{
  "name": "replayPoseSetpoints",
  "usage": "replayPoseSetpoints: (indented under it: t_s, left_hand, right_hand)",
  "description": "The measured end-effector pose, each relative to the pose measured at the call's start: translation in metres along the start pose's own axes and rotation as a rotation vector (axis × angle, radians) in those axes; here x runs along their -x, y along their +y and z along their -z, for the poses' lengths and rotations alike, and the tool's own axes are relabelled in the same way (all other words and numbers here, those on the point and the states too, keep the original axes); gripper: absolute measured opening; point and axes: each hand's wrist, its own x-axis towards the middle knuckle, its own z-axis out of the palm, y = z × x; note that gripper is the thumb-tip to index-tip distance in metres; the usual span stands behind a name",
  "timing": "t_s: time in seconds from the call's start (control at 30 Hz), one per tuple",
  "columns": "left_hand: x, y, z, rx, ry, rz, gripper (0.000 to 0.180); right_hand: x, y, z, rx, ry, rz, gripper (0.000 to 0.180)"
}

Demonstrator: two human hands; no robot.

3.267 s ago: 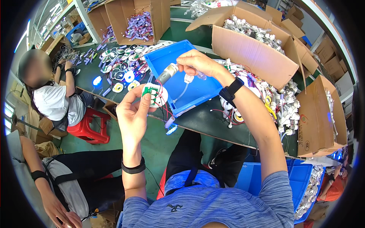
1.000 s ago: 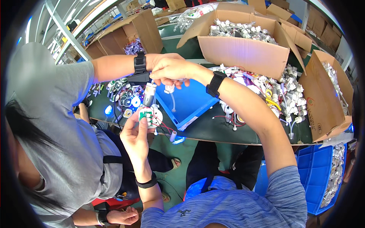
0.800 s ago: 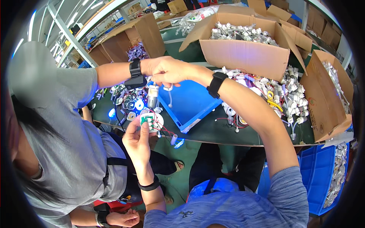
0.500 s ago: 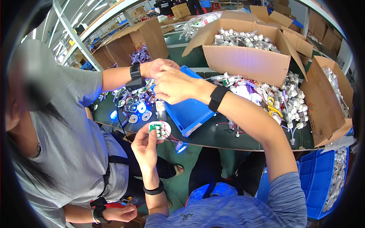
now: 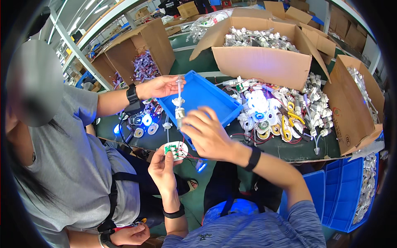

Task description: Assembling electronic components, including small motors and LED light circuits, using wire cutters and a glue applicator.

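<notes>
While my left hand (image 5: pixel 163 167) pinches the board (image 5: pixel 175 149), my right hand (image 5: pixel 206 134) now grips the bulb (image 5: pixel 179 112); a co-worker's hand (image 5: pixel 159 86) has taken its stem (image 5: pixel 179 84).

I see a dark green worktable (image 5: pixel 289 151) across the middle of the frame, open cardboard boxes (image 5: pixel 264 62) along its upper side, blue plastic bins (image 5: pixel 343 198) at lower right, and a grey metal rack (image 5: pixel 89 62) upper left under ceiling strip lights (image 5: pixel 89 5).

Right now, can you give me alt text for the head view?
The right hand pinches a small wired part above the round circuit board held by the left hand. A co-worker's hand holds a thin rod over a blue tray.
</notes>
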Motion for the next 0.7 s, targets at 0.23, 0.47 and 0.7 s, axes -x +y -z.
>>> replayPoseSetpoints:
  t_s: [0.23, 0.47, 0.7]
  left_hand:
    - [0.000, 0.003, -0.003, -0.011, -0.009, -0.003, 0.023]
    - [-0.005, 0.001, -0.002, -0.036, 0.016, 0.001, 0.024]
    - [-0.011, 0.000, -0.002, -0.039, 0.009, -0.007, 0.024]
  right_hand:
    - [0.060, -0.019, 0.003, -0.289, -0.023, -0.334, 0.020]
    - [0.059, -0.015, 0.003, -0.333, -0.045, -0.402, 0.018]
    - [0.061, -0.012, -0.005, -0.380, -0.020, -0.383, 0.017]
